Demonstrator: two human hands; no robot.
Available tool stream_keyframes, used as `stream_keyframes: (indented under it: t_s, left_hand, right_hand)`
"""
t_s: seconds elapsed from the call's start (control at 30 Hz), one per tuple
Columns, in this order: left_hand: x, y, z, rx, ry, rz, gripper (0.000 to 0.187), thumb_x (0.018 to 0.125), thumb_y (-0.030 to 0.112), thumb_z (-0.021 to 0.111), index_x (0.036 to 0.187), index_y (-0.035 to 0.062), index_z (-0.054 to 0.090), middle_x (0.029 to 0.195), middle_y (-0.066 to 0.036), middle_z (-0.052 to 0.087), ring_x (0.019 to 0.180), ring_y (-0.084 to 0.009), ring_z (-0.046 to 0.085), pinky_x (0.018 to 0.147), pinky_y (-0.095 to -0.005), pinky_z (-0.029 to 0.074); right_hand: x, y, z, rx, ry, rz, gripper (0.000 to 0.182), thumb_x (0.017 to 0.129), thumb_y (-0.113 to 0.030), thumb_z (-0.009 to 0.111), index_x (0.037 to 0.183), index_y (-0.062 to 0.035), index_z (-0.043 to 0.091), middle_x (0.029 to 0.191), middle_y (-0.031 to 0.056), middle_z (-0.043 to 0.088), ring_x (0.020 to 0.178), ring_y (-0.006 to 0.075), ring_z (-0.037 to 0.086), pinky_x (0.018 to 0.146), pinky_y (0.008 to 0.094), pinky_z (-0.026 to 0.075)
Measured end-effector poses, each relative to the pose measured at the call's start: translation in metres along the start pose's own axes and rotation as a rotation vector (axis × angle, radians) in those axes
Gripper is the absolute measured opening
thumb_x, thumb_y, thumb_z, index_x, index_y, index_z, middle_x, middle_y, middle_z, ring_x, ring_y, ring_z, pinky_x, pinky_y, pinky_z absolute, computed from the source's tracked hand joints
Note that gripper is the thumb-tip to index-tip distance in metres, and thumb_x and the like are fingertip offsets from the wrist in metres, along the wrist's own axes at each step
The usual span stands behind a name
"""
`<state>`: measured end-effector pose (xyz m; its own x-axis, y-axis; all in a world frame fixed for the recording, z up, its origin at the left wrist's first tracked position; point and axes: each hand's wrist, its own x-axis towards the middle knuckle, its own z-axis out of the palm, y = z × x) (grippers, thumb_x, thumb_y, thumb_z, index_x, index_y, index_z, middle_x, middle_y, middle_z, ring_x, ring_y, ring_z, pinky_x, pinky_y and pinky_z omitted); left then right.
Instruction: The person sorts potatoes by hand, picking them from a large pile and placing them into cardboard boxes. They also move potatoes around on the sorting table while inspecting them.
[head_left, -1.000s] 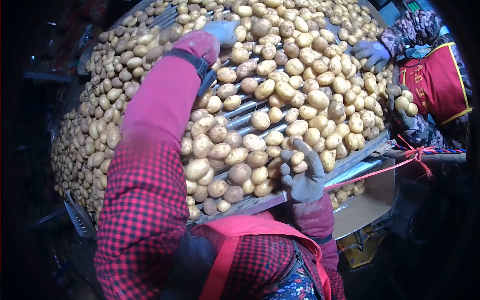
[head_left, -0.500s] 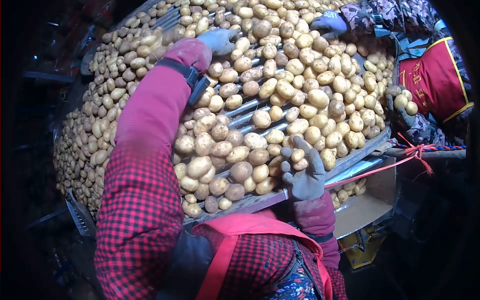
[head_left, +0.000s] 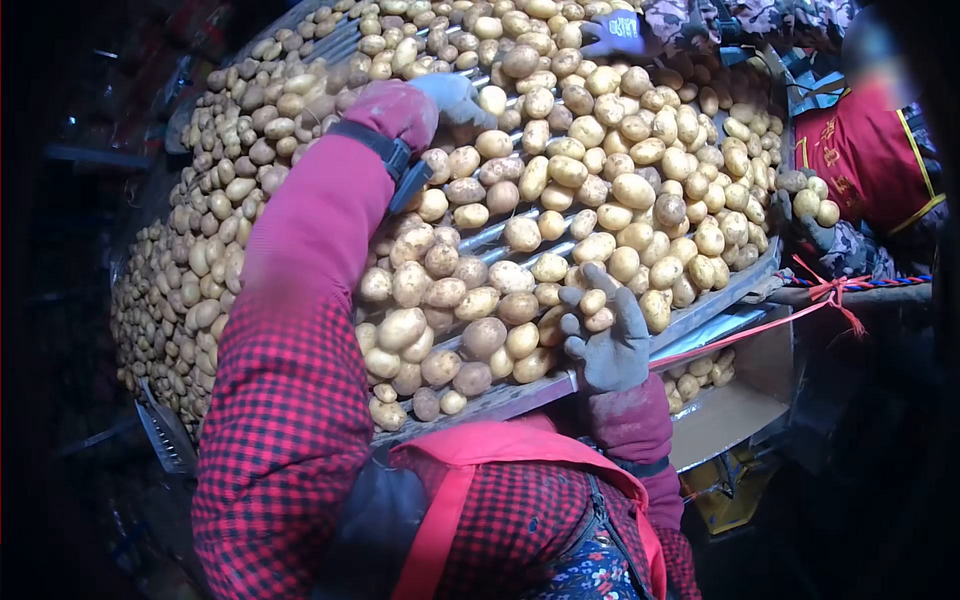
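Note:
My left hand point(head_left: 455, 99), in a blue-grey glove, reaches far over the heap of potatoes point(head_left: 630, 190). Its fingers extend forward and down beside a pale potato point(head_left: 491, 100), with no potato visible in the grasp. Close to the front edge, my right hand point(head_left: 612, 345) is gloved in grey, palm up. Its fingers curl around two small potatoes point(head_left: 597, 310). Between the hands, metal rollers point(head_left: 490, 236) show through gaps among the potatoes.
Across the heap, a co-worker's purple-gloved hand point(head_left: 615, 35) rests over potatoes; their other hand point(head_left: 818, 232) holds several. Below the front rim point(head_left: 700, 320) stands a cardboard box point(head_left: 735, 410) with potatoes inside. A red cord point(head_left: 740, 335) is tied to a bar at right.
My left hand has shifted slightly right and down, its fingers now angled lower. My right hand keeps its potatoes nearly in place. The co-worker's purple-gloved hand has moved left.

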<state>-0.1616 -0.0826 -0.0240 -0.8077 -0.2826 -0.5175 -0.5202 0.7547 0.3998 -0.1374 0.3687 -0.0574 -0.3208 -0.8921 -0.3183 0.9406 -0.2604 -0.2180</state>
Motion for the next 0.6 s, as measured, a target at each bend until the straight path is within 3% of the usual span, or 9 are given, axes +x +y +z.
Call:
stream_keyframes:
  t_s: [0.03, 0.1, 0.13, 0.27, 0.33, 0.43, 0.5, 0.57, 0.6]
  left_hand:
    - [-0.007, 0.002, 0.004, 0.002, -0.005, -0.003, 0.044, 0.082, 0.046, 0.083, 0.100, 0.0058, 0.077, 0.089, -0.006, 0.075, 0.081, -0.0151, 0.067, 0.072, -0.0347, 0.052]
    - [-0.027, 0.007, 0.013, -0.075, -0.086, -0.017, 0.055, 0.085, 0.058, 0.076, 0.115, 0.0121, 0.077, 0.098, -0.008, 0.078, 0.095, -0.0230, 0.073, 0.087, -0.0381, 0.055]
    - [-0.038, 0.013, 0.016, -0.064, -0.014, 0.066, 0.037, 0.088, 0.042, 0.077, 0.103, 0.0073, 0.075, 0.085, -0.003, 0.072, 0.079, -0.0125, 0.065, 0.072, -0.0318, 0.051]
    - [-0.063, 0.023, 0.022, 0.058, 0.055, 0.074, 0.039, 0.092, 0.040, 0.070, 0.118, 0.0096, 0.072, 0.102, -0.010, 0.074, 0.095, -0.0207, 0.070, 0.087, -0.0351, 0.054]
    - [-0.059, 0.020, 0.026, 0.106, 0.077, 0.106, 0.043, 0.093, 0.041, 0.068, 0.125, 0.0128, 0.070, 0.112, -0.013, 0.073, 0.103, -0.0253, 0.070, 0.094, -0.0378, 0.053]
    - [-0.056, 0.017, 0.027, 0.024, 0.004, 0.121, 0.043, 0.092, 0.041, 0.068, 0.126, 0.0151, 0.070, 0.118, -0.013, 0.073, 0.108, -0.0270, 0.069, 0.096, -0.0388, 0.052]
    - [-0.063, 0.019, 0.032, 0.119, -0.002, 0.117, 0.044, 0.093, 0.038, 0.065, 0.133, 0.0203, 0.066, 0.122, -0.013, 0.072, 0.116, -0.0294, 0.067, 0.100, -0.0407, 0.052]
    - [-0.073, 0.027, 0.041, 0.231, 0.153, 0.105, 0.048, 0.094, 0.034, 0.062, 0.141, 0.0248, 0.060, 0.125, -0.014, 0.071, 0.122, -0.0312, 0.064, 0.103, -0.0421, 0.050]
    - [-0.073, 0.030, 0.042, 0.244, 0.148, 0.103, 0.052, 0.094, 0.030, 0.059, 0.146, 0.0281, 0.055, 0.128, -0.015, 0.070, 0.122, -0.0329, 0.064, 0.105, -0.0434, 0.050]
  right_hand:
    - [0.000, 0.001, -0.001, 0.006, 0.002, 0.001, 0.058, 0.111, -0.044, 0.041, 0.158, -0.0106, 0.037, 0.144, 0.0262, 0.054, 0.106, 0.0289, 0.065, 0.076, 0.0351, 0.057]
    - [0.001, 0.002, -0.005, 0.110, -0.044, 0.011, 0.058, 0.113, -0.042, 0.037, 0.162, -0.0126, 0.029, 0.144, 0.0263, 0.055, 0.108, 0.0340, 0.068, 0.079, 0.0404, 0.062]
    - [0.003, 0.002, -0.014, 0.090, -0.076, 0.021, 0.058, 0.113, -0.043, 0.036, 0.162, -0.0129, 0.030, 0.144, 0.0254, 0.055, 0.109, 0.0337, 0.067, 0.080, 0.0403, 0.062]
    - [0.004, 0.005, -0.016, -0.129, -0.070, -0.056, 0.058, 0.113, -0.044, 0.036, 0.161, -0.0130, 0.031, 0.144, 0.0251, 0.055, 0.109, 0.0335, 0.067, 0.080, 0.0403, 0.062]
    - [0.001, 0.002, 0.005, -0.024, -0.056, -0.018, 0.058, 0.111, -0.040, 0.043, 0.159, -0.0079, 0.036, 0.140, 0.0251, 0.058, 0.105, 0.0249, 0.066, 0.077, 0.0294, 0.060]
    - [0.000, 0.002, 0.002, -0.042, -0.044, -0.034, 0.059, 0.111, -0.041, 0.041, 0.160, -0.0076, 0.035, 0.140, 0.0249, 0.057, 0.106, 0.0245, 0.065, 0.078, 0.0288, 0.060]
    - [0.000, 0.002, 0.004, -0.004, -0.074, -0.031, 0.055, 0.112, -0.033, 0.044, 0.160, -0.0075, 0.035, 0.141, 0.0242, 0.057, 0.106, 0.0238, 0.065, 0.078, 0.0296, 0.059]
    - [-0.002, 0.005, 0.006, -0.253, -0.077, -0.137, 0.055, 0.108, -0.014, 0.053, 0.159, -0.0067, 0.035, 0.139, 0.0223, 0.059, 0.104, 0.0223, 0.065, 0.077, 0.0293, 0.058]
    - [-0.003, 0.002, 0.010, -0.220, -0.007, -0.102, 0.060, 0.102, 0.003, 0.055, 0.158, -0.0059, 0.036, 0.137, 0.0204, 0.061, 0.101, 0.0202, 0.065, 0.078, 0.0286, 0.057]
